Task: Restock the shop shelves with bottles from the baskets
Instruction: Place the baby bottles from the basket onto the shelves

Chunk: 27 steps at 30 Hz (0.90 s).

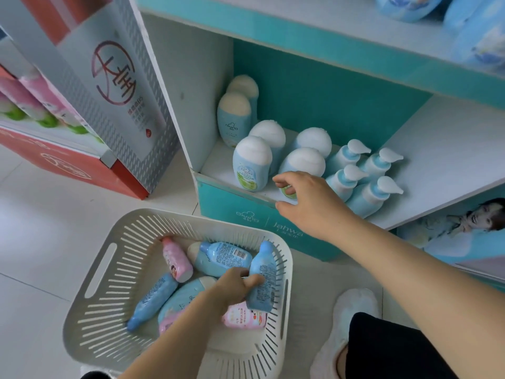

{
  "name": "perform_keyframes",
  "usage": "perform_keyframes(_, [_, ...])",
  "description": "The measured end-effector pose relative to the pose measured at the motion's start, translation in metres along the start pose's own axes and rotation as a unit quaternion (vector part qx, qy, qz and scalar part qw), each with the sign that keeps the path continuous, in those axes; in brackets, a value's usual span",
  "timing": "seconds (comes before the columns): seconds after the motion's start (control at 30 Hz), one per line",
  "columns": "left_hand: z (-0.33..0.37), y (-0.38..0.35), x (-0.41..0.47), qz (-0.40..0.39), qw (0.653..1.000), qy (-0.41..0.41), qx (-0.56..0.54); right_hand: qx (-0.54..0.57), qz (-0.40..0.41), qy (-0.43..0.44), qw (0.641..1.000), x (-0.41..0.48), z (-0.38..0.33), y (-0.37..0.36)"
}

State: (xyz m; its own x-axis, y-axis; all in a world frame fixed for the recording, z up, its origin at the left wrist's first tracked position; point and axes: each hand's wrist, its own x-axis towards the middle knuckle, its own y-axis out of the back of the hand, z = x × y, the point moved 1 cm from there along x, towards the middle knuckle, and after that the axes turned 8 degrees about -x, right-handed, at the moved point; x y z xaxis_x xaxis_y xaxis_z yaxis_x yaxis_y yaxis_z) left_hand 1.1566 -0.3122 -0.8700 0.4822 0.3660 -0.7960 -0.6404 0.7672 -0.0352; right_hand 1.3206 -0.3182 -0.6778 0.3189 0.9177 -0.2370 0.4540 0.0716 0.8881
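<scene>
A white slatted basket sits on the floor with several blue and pink bottles lying in it. My left hand is inside it, shut on a blue bottle that stands tilted against the basket's right wall. My right hand is at the front of the teal shelf, open, its fingers and thumb curved around the base of a white-capped bottle. Whether it touches that bottle I cannot tell. More white-capped bottles stand to the left, and pump bottles stand to the right.
A grey and red display stand rises at the left of the shelf unit. An upper shelf with blue packs overhangs at top right. My foot in a pale slipper rests right of the basket. White floor tiles lie at the left.
</scene>
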Motion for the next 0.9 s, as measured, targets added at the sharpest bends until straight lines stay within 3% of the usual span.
perform_keyframes(0.3, [0.051,0.018,-0.081,0.018,0.993,-0.119,-0.013,-0.001,-0.081,-0.030,0.996,-0.017,-0.013,0.007])
perform_keyframes(0.47, [0.090,0.021,-0.124,0.079,0.972,-0.222,-0.016,0.114,-0.124,-0.068,0.983,-0.037,-0.024,0.012])
perform_keyframes(0.63, [0.130,0.007,-0.157,0.151,0.928,-0.338,0.042,0.215,-0.042,-0.067,0.973,-0.053,-0.036,0.028])
perform_keyframes(0.8, [0.158,-0.005,-0.193,0.180,0.903,-0.388,0.027,0.402,-0.014,-0.020,0.916,-0.066,-0.035,0.062])
perform_keyframes(0.9, [0.174,-0.010,-0.222,0.130,0.908,-0.398,-0.011,0.485,-0.015,0.041,0.873,-0.078,-0.032,0.085])
